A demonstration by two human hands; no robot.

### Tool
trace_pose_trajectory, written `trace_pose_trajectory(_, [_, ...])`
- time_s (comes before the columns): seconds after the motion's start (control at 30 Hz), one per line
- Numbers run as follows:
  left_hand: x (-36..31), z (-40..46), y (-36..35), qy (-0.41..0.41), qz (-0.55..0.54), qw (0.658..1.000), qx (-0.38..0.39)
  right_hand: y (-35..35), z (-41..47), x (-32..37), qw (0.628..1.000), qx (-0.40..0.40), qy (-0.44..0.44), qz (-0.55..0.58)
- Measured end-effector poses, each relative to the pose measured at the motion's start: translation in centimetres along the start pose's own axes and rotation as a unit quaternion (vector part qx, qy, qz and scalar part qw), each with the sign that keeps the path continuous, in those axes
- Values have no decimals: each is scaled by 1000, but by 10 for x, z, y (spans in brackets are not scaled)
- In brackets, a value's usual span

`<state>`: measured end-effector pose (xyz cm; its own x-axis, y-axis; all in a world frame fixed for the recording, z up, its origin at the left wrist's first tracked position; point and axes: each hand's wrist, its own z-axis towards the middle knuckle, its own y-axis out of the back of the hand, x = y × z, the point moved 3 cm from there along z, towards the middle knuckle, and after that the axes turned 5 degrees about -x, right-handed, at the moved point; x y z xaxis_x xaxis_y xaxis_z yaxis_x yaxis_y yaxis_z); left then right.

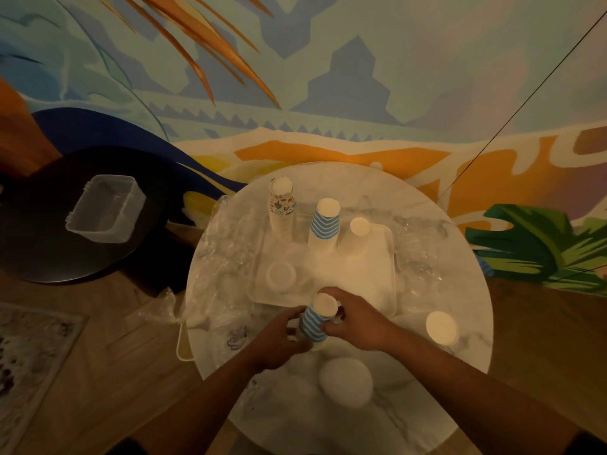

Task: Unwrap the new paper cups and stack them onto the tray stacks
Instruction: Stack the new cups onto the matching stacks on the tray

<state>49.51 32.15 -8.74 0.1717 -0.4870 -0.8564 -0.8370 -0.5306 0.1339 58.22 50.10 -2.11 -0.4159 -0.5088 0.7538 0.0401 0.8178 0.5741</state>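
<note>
Both hands hold an upside-down stack of blue-and-white striped paper cups point(314, 323) just in front of the white tray point(389, 254). My left hand point(279, 339) grips its lower left side and my right hand point(356, 318) wraps its right side near the top. On the tray's far side stand three upturned stacks: a patterned stack point(281, 208), a striped stack point(325, 224) and a plain white stack point(356, 236). A short white stack point(281, 274) sits at the tray's left.
The round marble table point(460, 290) also bears a white stack point(441, 326) at the right, a larger white stack point(345, 382) near me, and crumpled clear wrap point(226, 254) on both sides. A clear plastic box point(105, 208) rests on a dark round table at left.
</note>
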Motion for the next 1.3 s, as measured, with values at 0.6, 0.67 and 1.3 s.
trace_pose_trajectory(0.6, [-95, -26, 41, -164, 36, 981, -94, 88, 5, 80, 964, -143, 34, 220])
trace_pose_trajectory(0.67, [-96, -27, 46, -169, 33, 980, -103, 100, 9, 87, 964, -156, 45, 212])
trace_pose_trajectory(1.3, [-90, -33, 76, -152, 20, 975, -162, 107, 124, 62, 964, -197, 53, -168])
